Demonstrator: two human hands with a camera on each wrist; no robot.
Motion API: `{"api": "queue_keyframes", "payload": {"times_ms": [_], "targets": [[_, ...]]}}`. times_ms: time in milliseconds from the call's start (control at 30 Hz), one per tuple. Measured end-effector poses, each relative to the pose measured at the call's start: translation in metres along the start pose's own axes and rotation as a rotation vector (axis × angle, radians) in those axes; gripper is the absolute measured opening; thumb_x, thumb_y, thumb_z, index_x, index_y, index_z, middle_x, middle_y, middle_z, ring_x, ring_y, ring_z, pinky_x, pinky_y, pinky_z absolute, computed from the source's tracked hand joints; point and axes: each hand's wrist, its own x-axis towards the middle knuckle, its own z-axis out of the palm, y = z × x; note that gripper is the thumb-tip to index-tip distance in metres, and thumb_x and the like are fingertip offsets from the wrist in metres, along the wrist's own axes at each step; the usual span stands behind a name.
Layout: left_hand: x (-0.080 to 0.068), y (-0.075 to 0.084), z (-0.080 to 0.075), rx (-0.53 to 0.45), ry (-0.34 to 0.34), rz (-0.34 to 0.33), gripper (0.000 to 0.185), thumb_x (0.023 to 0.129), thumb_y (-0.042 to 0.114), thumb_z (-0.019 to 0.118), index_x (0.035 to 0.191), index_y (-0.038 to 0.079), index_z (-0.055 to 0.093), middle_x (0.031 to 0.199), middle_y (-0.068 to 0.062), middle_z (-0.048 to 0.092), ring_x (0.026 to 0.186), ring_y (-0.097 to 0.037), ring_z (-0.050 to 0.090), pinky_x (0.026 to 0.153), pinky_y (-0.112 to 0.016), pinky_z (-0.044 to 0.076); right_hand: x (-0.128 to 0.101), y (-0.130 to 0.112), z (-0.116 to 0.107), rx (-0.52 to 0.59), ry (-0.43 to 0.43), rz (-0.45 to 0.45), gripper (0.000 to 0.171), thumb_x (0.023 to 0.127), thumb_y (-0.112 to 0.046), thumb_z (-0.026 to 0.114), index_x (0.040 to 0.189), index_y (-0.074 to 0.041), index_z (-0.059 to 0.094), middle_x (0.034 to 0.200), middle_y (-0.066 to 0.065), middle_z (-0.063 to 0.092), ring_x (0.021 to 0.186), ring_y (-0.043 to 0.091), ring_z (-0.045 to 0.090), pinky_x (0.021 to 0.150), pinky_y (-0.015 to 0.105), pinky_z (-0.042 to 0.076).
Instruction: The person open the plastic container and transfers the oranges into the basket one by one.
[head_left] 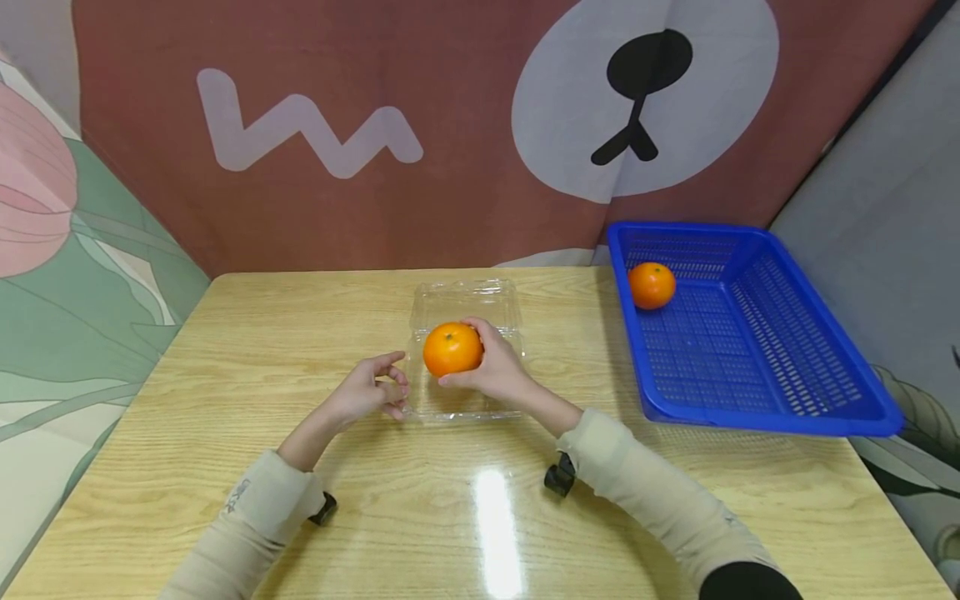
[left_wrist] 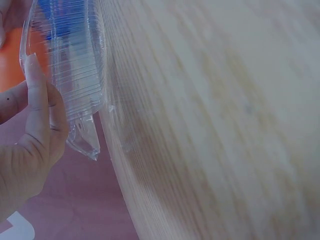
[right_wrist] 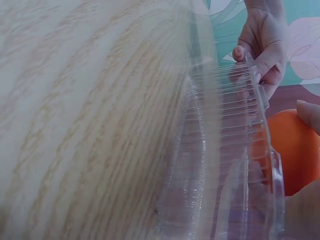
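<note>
My right hand (head_left: 501,372) grips a round orange tangerine (head_left: 452,349) over the clear plastic clamshell box (head_left: 465,310) mid-desk — not yet set in | left hand (head_left: 372,390) pinches the box's near-left edge | second tangerine (head_left: 652,285) waits in the blue mesh basket (head_left: 757,350), far right.

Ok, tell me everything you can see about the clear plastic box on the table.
The box is a thin, see-through plastic clamshell with ribbed walls, lying open on the wooden table near its middle, left of the blue basket. The left hand pinches its left edge. The right hand holds an orange over its near half; whether the orange rests in it cannot be told. Nothing else shows inside.
</note>
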Motion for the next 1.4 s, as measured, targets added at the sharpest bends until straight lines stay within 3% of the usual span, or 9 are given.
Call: {"api": "queue_keyframes", "payload": {"times_ms": [500,1400], "targets": [[0.001,-0.002,-0.001,0.005,0.001,-0.005,0.064,0.087,-0.009,0.049,0.140,-0.011,0.013,0.102,-0.027,0.042,0.069,-0.019,0.056,0.063,-0.034,0.058,-0.002,-0.012,-0.014,0.054,-0.001,-0.041,0.082,0.063,-0.022,0.084,0.130,-0.010,0.040,0.120,0.006,0.050,0.101,0.021,0.052,0.085,0.039,0.048],[0.001,-0.003,-0.002,0.006,-0.014,0.005,0.065,0.087,-0.009,0.050,0.141,-0.010,0.013,0.097,-0.019,0.044,0.070,-0.021,0.055,0.064,-0.035,0.058,-0.008,-0.032,-0.038,0.109,-0.008,-0.087,0.083,0.064,-0.019,0.083,0.134,-0.012,0.039,0.122,0.008,0.047,0.100,0.024,0.049,0.078,0.035,0.053]]}}
